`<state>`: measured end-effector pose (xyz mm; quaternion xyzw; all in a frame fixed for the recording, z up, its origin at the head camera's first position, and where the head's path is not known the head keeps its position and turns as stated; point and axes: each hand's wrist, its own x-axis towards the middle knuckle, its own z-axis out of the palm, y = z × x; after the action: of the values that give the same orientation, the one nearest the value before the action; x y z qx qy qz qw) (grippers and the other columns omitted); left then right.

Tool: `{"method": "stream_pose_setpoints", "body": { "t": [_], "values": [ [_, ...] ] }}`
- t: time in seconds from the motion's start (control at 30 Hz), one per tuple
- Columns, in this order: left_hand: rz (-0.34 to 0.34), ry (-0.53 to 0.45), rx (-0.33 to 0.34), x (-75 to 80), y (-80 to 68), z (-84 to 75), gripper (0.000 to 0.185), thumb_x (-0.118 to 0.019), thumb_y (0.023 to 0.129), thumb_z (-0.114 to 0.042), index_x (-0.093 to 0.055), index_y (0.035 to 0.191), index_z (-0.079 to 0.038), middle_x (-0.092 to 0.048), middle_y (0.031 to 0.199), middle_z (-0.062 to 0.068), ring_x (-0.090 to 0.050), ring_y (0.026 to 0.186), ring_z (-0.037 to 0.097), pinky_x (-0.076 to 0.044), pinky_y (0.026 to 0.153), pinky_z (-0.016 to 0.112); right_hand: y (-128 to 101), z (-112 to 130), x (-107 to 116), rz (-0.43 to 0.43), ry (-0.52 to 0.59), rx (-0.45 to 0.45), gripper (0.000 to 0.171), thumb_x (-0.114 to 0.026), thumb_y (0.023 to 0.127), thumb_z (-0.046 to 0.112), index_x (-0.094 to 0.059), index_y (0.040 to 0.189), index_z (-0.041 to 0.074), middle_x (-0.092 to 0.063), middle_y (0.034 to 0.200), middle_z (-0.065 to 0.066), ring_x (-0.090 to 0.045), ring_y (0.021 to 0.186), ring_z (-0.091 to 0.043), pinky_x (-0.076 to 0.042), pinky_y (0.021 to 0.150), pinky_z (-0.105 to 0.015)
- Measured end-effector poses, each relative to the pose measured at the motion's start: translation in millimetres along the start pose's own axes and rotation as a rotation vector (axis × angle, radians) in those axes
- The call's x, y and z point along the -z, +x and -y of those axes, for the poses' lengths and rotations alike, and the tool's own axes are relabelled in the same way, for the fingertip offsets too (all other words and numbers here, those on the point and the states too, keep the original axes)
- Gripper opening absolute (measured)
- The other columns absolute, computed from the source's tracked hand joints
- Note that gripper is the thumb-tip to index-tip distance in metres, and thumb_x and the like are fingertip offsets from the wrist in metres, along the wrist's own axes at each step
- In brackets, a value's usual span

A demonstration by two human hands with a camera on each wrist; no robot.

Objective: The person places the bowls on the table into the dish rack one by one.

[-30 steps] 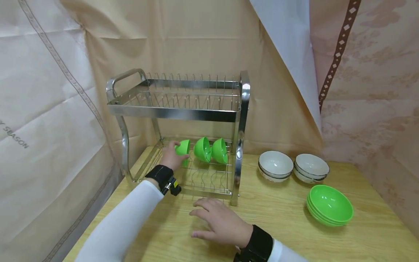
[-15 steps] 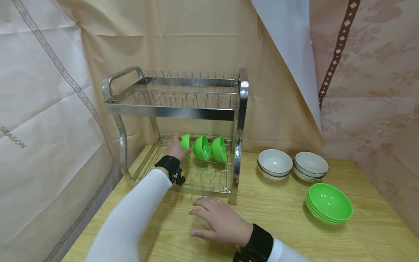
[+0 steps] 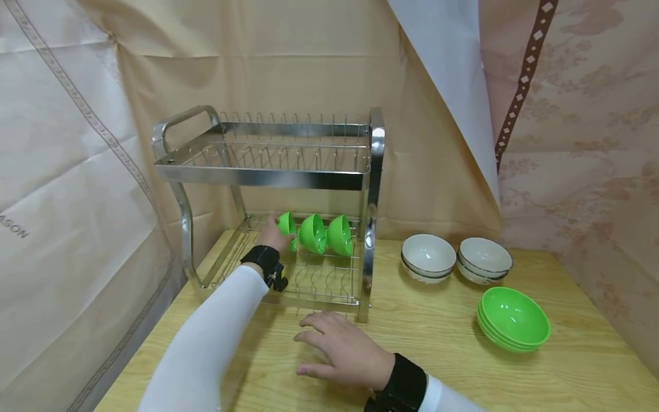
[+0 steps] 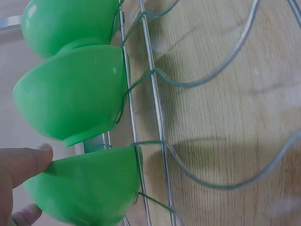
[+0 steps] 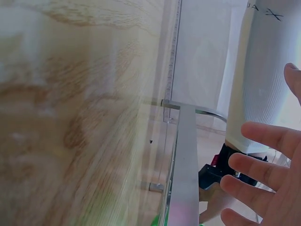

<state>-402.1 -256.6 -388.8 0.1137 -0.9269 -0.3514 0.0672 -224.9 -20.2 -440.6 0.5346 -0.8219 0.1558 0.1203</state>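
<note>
On the lower tier of the metal dish rack (image 3: 259,174), three green bowls stand on edge in a row. My left hand (image 3: 273,236) is at the leftmost green bowl (image 4: 89,188), pinching its edge between thumb (image 4: 28,162) and a finger. That bowl sits against the rack's wires, a small gap away from the middle green bowl (image 3: 312,233). The right green bowl (image 3: 340,236) is beside the middle one. Just in front of the rack, my right hand (image 3: 347,350) hovers over the table with spread fingers, holding nothing.
Two stacks of white bowls, a left stack (image 3: 428,257) and a right stack (image 3: 484,260), stand right of the rack. Nearer is a stack of green bowls (image 3: 513,317). The rack's upper tier (image 3: 288,151) overhangs my left hand. Cloth (image 3: 309,80) hangs behind.
My left hand has moved the leftmost green bowl slightly right along the rack's lower tier, closer to the other two. The right hand stays in place. The head view has shifted slightly.
</note>
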Motion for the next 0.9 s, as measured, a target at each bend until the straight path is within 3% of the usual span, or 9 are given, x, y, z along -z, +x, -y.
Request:
{"method": "stream_pose_setpoints", "body": {
  "t": [0.17, 0.3, 0.47, 0.6, 0.7, 0.9],
  "values": [
    [0.023, 0.010, -0.014, 6.1, -2.6, 3.8, 0.068, -0.067, 0.095, -0.021, -0.030, 0.147, 0.001, -0.052, 0.133, 0.029, -0.055, 0.118, 0.043, -0.048, 0.097, 0.052, 0.5, 2.0, 0.6, -0.001, -0.026, 0.006, 0.053, -0.044, 0.097, 0.063, -0.061, 0.128, 0.023, -0.053, 0.138, 0.001, -0.047, 0.130, -0.017, -0.039, 0.110, -0.040],
    [0.037, 0.011, -0.003, 10.5, -8.5, 3.3, 0.069, -0.067, 0.095, -0.022, -0.030, 0.147, 0.001, -0.050, 0.135, 0.030, -0.052, 0.120, 0.045, -0.046, 0.099, 0.054, 0.2, 3.3, 0.9, 0.011, -0.015, 0.003, 0.054, -0.042, 0.097, 0.064, -0.060, 0.128, 0.023, -0.053, 0.139, 0.001, -0.047, 0.130, -0.017, -0.038, 0.111, -0.040],
    [0.026, 0.044, 0.008, 11.9, -11.9, 3.5, 0.076, -0.065, 0.096, -0.031, -0.022, 0.152, -0.002, -0.031, 0.147, 0.033, -0.045, 0.126, 0.049, -0.044, 0.101, 0.057, -0.3, 4.8, 0.4, 0.019, 0.001, -0.004, 0.054, -0.041, 0.098, 0.064, -0.059, 0.129, 0.023, -0.053, 0.139, 0.001, -0.047, 0.130, -0.017, -0.038, 0.111, -0.040],
    [-0.006, 0.043, -0.050, 12.5, -18.9, 1.5, 0.083, -0.062, 0.096, -0.037, -0.014, 0.156, -0.005, -0.021, 0.153, 0.033, -0.039, 0.131, 0.051, -0.042, 0.102, 0.060, -2.0, 5.8, 1.6, 0.006, -0.004, -0.009, 0.055, -0.043, 0.098, 0.063, -0.061, 0.128, 0.021, -0.054, 0.138, -0.001, -0.048, 0.129, -0.018, -0.039, 0.110, -0.040],
    [-0.026, 0.048, -0.119, 13.3, -36.4, -5.3, 0.082, -0.063, 0.095, -0.037, -0.018, 0.156, -0.007, -0.023, 0.152, 0.031, -0.039, 0.131, 0.050, -0.044, 0.099, 0.061, -4.4, 5.3, 4.1, 0.000, -0.004, -0.021, 0.054, -0.045, 0.097, 0.062, -0.062, 0.128, 0.021, -0.055, 0.137, -0.001, -0.048, 0.129, -0.018, -0.039, 0.110, -0.040],
    [-0.059, 0.126, -0.318, 11.3, -97.5, -13.6, 0.075, -0.064, 0.095, -0.043, -0.032, 0.151, -0.005, -0.031, 0.152, 0.027, -0.041, 0.132, 0.044, -0.045, 0.100, 0.058, -19.9, -1.3, 12.7, 0.006, 0.029, -0.054, 0.049, -0.054, 0.096, 0.057, -0.062, 0.128, 0.021, -0.055, 0.136, -0.001, -0.048, 0.129, -0.018, -0.040, 0.109, -0.042]
  ]
}}
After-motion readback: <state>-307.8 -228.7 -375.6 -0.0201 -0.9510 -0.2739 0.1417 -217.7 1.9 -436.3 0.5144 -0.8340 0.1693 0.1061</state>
